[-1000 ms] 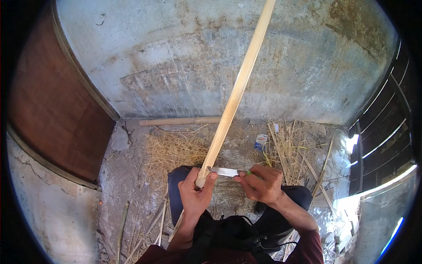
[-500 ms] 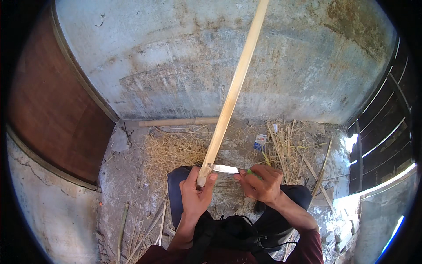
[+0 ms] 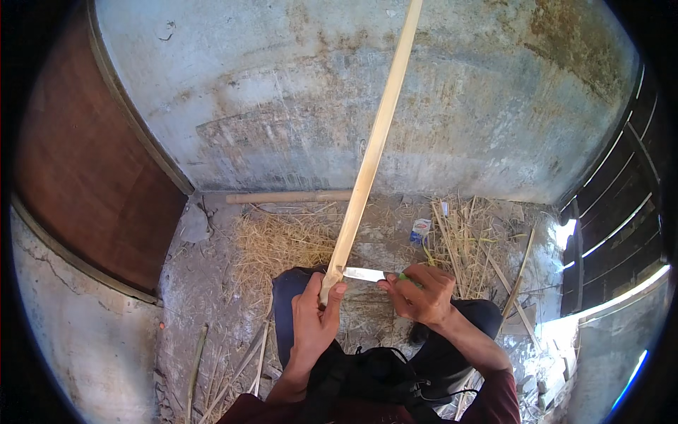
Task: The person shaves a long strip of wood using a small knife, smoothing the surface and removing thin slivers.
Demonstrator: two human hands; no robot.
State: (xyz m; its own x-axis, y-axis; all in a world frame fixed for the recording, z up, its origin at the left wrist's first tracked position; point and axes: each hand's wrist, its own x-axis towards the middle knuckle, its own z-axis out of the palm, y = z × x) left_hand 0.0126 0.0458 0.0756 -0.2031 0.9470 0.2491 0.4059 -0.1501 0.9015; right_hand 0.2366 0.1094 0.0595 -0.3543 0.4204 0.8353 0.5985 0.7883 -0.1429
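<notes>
A long pale bamboo strip (image 3: pixel 377 145) slants up and away from my lap past the top of the view. My left hand (image 3: pixel 314 318) is closed around its near end, thumb along the right side. My right hand (image 3: pixel 422 293) grips a knife with a green handle. The knife's blade (image 3: pixel 364 273) points left, its tip end touching the strip just beyond my left thumb. Most of the handle is hidden in my fingers. Both hands are above my knees, in dark trousers.
Straw-like shavings (image 3: pixel 279 240) lie on the floor ahead, with split strips (image 3: pixel 462 247) and a blue-white packet (image 3: pixel 419 230) to the right. A bamboo pole (image 3: pixel 289 197) lies along the stained wall (image 3: pixel 282 106). A brown panel (image 3: pixel 99 162) stands left, dark slats (image 3: pixel 614 205) right.
The strip's far part has swung slightly left, and its near end looks turned in my left hand. The blade stays against the strip, tilted slightly more. My right hand has barely moved.
</notes>
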